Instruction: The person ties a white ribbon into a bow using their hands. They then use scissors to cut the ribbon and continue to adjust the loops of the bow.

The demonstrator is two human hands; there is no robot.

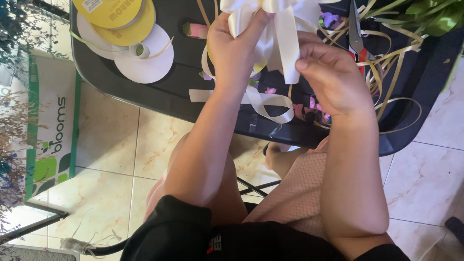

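Your left hand (234, 53) and right hand (331, 77) pinch a white ribbon bow (280, 24) above a black table (164, 92) on marble tiles (111, 145).

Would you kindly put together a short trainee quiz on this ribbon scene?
1. True or false: both hands grip the white bow.
2. Which hand pinches the bow's hanging tail: the left hand or the right hand?
3. What lies on the black table right of the hands: A) scissors, B) a stapler, C) a glue gun?

Key
1. True.
2. The right hand.
3. A; they lie among loose gold ribbon strips, while the yellow ribbon spools sit to the left.
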